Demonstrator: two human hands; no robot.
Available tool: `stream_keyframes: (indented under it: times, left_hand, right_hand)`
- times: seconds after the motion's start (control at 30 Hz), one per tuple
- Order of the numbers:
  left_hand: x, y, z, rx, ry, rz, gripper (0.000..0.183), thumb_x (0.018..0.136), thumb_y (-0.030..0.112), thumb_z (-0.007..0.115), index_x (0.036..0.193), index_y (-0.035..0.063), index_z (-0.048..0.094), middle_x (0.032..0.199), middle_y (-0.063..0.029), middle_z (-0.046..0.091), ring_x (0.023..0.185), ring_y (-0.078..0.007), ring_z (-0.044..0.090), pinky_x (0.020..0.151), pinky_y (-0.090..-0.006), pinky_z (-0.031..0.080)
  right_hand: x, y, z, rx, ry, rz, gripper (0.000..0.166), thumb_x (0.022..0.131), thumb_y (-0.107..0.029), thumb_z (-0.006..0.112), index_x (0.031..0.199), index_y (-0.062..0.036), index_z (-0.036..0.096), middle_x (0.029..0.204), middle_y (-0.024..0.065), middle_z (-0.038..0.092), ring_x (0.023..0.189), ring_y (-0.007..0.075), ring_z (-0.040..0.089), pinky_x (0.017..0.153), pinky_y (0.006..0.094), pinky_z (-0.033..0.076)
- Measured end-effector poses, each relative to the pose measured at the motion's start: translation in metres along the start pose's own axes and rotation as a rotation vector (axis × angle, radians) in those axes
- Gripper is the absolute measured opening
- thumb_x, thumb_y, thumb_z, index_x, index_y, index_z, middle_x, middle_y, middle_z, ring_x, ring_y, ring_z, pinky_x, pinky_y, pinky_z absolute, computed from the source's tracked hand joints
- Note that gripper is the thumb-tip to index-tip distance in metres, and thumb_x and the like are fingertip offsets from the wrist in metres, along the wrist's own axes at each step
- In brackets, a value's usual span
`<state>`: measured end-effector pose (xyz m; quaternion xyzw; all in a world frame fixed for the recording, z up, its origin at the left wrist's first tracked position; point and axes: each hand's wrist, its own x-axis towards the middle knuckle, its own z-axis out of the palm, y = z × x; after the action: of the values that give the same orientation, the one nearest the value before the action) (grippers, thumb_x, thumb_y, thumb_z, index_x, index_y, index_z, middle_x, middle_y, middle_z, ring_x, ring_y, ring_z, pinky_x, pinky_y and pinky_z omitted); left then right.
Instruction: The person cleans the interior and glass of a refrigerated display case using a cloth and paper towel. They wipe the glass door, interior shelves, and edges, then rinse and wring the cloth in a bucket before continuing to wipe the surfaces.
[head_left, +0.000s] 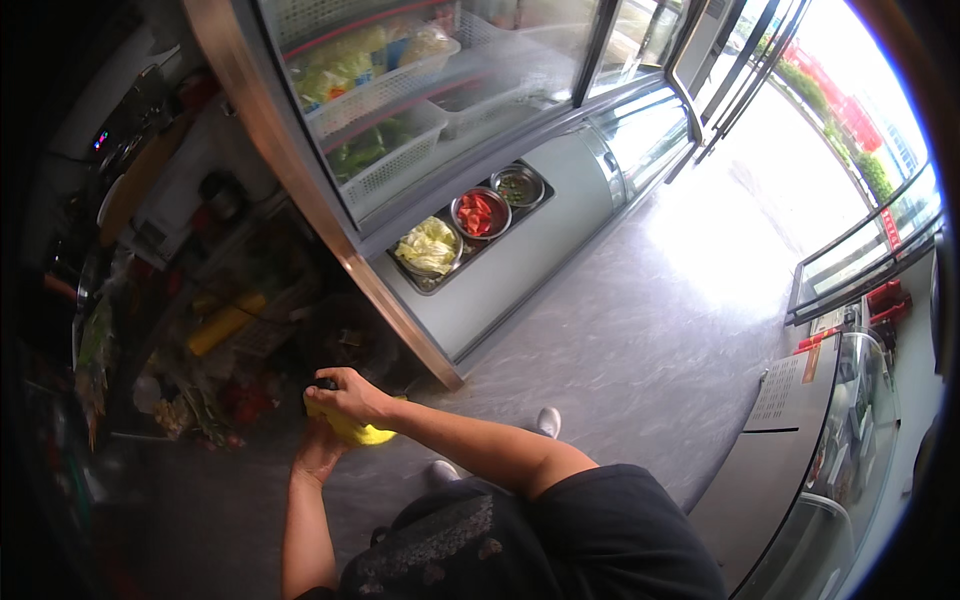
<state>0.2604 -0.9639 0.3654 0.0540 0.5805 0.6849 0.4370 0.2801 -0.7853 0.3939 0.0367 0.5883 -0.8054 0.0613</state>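
A yellow cloth hangs from my hands in front of my body, with a small dark object at its upper end. My right hand is over the top of both, its fingers bent round them. From below, my left hand grips the cloth; its fingertips are hidden. Beyond, on a dark tray, stand metal bowls with leafy cabbage, red pieces and small green pieces.
A glass-fronted cabinet with vegetable baskets stands ahead, its brown edge post near my hands. Vegetables and a yellow object lie at left. A display case is at right, an open glass door beyond.
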Motion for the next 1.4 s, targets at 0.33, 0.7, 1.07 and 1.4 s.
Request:
stream_keyframes:
  times: [0.33, 0.7, 1.07, 1.4]
  left_hand:
    - [0.108, -0.026, 0.239, 0.050, 0.017, -0.006, 0.042, 0.076, 0.000, 0.058, 0.117, 0.0016, 0.063, 0.111, -0.0059, 0.066, 0.105, -0.0153, 0.062, 0.092, -0.0289, 0.048]
    - [0.211, -0.015, 0.411, 0.057, -0.105, -0.123, 0.064, 0.072, -0.006, 0.074, 0.130, 0.0081, 0.050, 0.109, -0.0002, 0.063, 0.101, -0.0120, 0.060, 0.087, -0.0274, 0.048]
    - [0.384, -0.016, 0.376, 0.742, 0.015, 0.412, 0.025, 0.069, -0.002, 0.077, 0.083, 0.0020, 0.056, 0.100, -0.0081, 0.060, 0.090, -0.0180, 0.061, 0.076, -0.0309, 0.051]
    - [0.579, -0.016, 0.441, 0.831, 0.158, 0.508, 0.015, 0.077, -0.003, 0.069, 0.087, -0.0004, 0.058, 0.088, -0.0109, 0.061, 0.084, -0.0250, 0.062, 0.078, -0.0328, 0.049]
  right_hand:
    - [-0.181, -0.049, -0.269, -0.225, 0.034, 0.044, 0.048, 0.086, -0.037, 0.075, 0.113, 0.0010, 0.060, 0.090, 0.0087, 0.067, 0.086, 0.0158, 0.061, 0.075, 0.0327, 0.049]
    - [-0.259, -0.067, -0.488, -0.842, 0.295, 0.344, 0.028, 0.077, -0.021, 0.067, 0.099, -0.0050, 0.069, 0.088, 0.0202, 0.069, 0.087, 0.0404, 0.065, 0.075, 0.0466, 0.052]
    - [-0.165, -0.106, -0.643, -0.861, 0.535, 0.214, 0.022, 0.076, -0.005, 0.066, 0.098, -0.0031, 0.066, 0.074, 0.0179, 0.066, 0.073, 0.0358, 0.066, 0.067, 0.0391, 0.051]
    - [-0.031, -0.132, -0.813, -1.001, 0.763, 0.063, 0.032, 0.075, 0.004, 0.060, 0.106, -0.0042, 0.065, 0.099, 0.0159, 0.066, 0.093, 0.0346, 0.064, 0.085, 0.0387, 0.049]
